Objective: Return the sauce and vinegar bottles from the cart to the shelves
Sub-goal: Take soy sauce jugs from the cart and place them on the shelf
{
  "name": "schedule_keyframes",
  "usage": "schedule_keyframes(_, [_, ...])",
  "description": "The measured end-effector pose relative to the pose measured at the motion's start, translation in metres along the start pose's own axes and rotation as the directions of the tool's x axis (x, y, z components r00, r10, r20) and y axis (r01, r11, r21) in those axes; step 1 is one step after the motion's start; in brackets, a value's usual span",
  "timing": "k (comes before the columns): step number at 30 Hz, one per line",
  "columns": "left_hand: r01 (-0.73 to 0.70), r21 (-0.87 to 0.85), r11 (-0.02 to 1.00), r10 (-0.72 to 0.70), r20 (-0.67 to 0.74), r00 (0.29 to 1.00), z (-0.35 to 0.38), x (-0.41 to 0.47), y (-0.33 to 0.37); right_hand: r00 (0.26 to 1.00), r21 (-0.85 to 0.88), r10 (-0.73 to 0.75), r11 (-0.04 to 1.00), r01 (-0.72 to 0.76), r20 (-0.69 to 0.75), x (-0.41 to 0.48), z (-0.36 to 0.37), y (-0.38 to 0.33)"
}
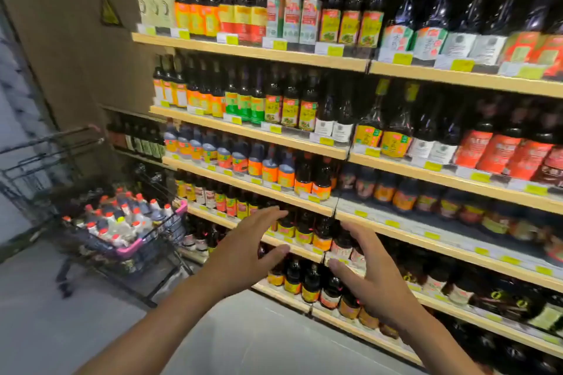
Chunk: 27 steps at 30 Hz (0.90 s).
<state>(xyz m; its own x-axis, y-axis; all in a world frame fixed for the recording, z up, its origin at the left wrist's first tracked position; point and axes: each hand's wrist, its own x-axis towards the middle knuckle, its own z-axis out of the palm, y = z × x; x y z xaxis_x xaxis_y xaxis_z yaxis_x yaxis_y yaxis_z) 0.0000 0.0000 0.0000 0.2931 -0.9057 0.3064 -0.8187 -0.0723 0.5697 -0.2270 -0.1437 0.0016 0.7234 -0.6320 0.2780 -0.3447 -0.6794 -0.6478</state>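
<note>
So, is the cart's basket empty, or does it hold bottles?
Not empty: the pink-rimmed basket in the cart holds many red-capped bottles, packed together upright.

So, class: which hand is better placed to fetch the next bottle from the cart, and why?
Probably the left. The left hand is open, empty and nearer the cart, which stands at the left with its bottles. The right hand, also open, hangs farther off by the shelves.
</note>
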Motion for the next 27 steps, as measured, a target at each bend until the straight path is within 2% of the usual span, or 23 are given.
schedule_keyframes(5, [0.150, -0.016, 0.989, -0.151, -0.052, 0.987, -0.050, -0.029, -0.076, 0.992, 0.078, -0.011, 0.997, 0.001, 0.122, 0.049, 0.073, -0.049])
schedule_keyframes(10, [0.216, 0.027, 0.976, -0.210, -0.153, 0.966, -0.098, -0.059, -0.161, 0.977, 0.159, -0.033, 0.987, -0.001, 0.212, 0.096, 0.156, -0.096])
schedule_keyframes(18, [0.364, -0.024, 0.931, -0.364, -0.148, 0.920, -0.147, -0.093, -0.278, 0.951, 0.267, -0.025, 0.962, -0.061, 0.309, 0.157, 0.272, -0.146])
schedule_keyframes(27, [0.515, -0.207, 0.832, -0.545, -0.125, 0.829, -0.145, -0.095, -0.376, 0.906, 0.325, -0.029, 0.938, -0.122, 0.422, 0.228, 0.376, -0.159])
